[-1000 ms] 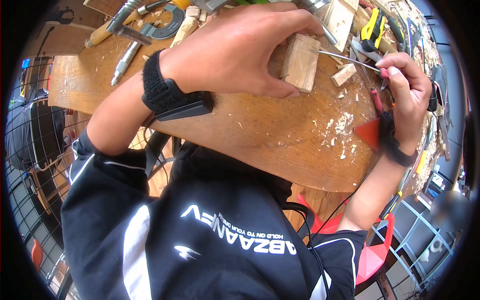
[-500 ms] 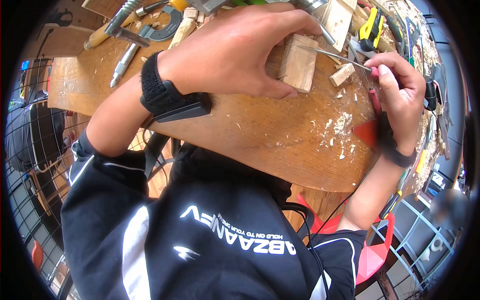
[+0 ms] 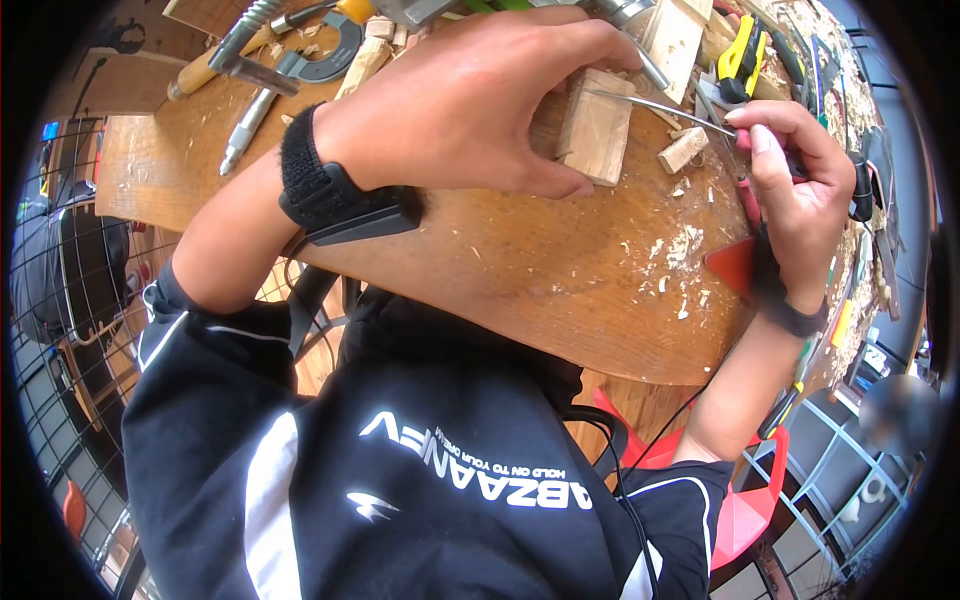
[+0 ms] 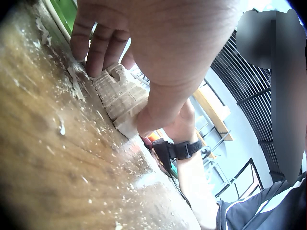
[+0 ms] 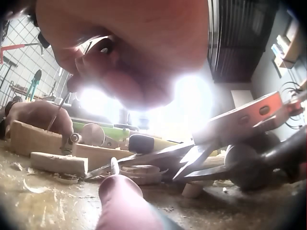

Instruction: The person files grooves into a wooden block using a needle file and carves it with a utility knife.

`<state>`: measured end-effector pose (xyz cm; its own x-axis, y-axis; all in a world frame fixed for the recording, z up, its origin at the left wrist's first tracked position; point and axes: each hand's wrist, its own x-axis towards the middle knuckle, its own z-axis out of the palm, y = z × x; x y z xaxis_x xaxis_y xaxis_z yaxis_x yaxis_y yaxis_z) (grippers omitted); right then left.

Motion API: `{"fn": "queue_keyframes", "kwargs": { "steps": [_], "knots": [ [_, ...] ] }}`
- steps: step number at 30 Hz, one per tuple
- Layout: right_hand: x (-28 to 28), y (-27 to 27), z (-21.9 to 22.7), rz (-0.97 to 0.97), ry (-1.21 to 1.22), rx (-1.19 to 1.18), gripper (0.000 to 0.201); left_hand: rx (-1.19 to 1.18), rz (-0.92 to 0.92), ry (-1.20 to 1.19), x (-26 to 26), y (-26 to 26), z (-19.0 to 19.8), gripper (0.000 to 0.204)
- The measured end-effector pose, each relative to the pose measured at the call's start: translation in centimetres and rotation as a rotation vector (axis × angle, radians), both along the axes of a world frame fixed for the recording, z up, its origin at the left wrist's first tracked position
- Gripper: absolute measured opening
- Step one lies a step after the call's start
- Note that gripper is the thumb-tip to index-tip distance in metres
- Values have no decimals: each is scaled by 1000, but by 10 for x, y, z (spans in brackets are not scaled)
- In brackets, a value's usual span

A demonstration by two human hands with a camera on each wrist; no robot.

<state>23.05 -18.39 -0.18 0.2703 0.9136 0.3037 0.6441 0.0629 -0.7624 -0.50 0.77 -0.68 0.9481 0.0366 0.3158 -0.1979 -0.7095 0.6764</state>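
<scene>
The right hand (image 3: 808, 195) has moved its pinched metal tool (image 3: 665, 108) inward over the wooden block (image 3: 595, 140) the wide-spread left hand (image 3: 450, 105) grips, bringing the tip over its top face.

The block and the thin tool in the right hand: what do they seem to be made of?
The block looks like bare wood: pale, matt, with faint grain lines. The tool's shaft seems to be smooth metal, as it shines. Its handle is pinkish red, perhaps plastic; fingers hide most of it.
</scene>
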Motion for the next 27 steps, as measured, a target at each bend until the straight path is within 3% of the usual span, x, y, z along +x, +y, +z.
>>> {"fn": "queue_keyframes", "kwargs": {
  "steps": [2,4,7,11,13,20,24,26,27],
  "knots": [
    [-6,1,2,23,-17,39,13,-16,1,23,1,-1,1,76],
    [-13,-2,12,-70,-27,32,12,-61,38,140,3,-2,5,75],
    [-10,0,6,-35,-8,64,12,-16,8,22,0,-1,0,75],
    [-14,2,10,16,22,63,12,-23,35,112,3,-3,6,75],
    [-10,2,8,47,13,74,13,-7,10,-8,-1,-2,-1,75],
    [-14,2,4,81,136,51,20,-22,0,23,1,-2,1,76],
    [14,-4,2,42,260,115,23,-1,36,93,4,-2,4,76],
    [18,-3,2,-136,527,246,30,-23,48,124,5,-3,1,76],
    [21,-5,4,-93,575,260,34,34,108,91,5,-5,-9,73]
  ]
}}
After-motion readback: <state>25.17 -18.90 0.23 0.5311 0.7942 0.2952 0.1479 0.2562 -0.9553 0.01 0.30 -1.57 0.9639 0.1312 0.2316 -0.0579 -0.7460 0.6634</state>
